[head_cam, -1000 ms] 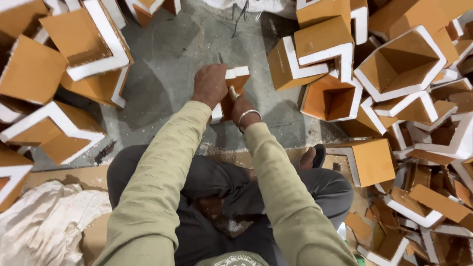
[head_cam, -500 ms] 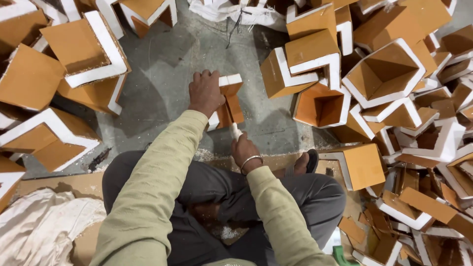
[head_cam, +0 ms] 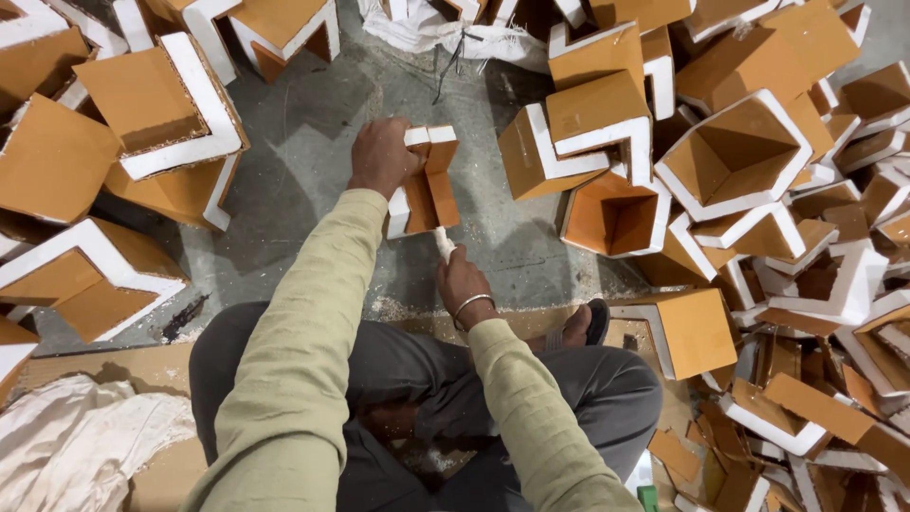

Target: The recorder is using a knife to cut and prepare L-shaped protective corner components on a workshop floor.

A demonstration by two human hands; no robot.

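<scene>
Orange, white-edged foam corner piece [head_cam: 428,185] steadied in left hand [head_cam: 381,156], right hand [head_cam: 462,281] clenching white scrap [head_cam: 444,244]; rubbing step, firmer bracing needed.

You've got even, soft daylight from above, bright enough throughout. Shadows under the boxes [head_cam: 161,104] on the concrete floor [head_cam: 313,161] stay soft. No glare. Focus sharp at centre; slight wide-angle stretch toward the edges.
</scene>
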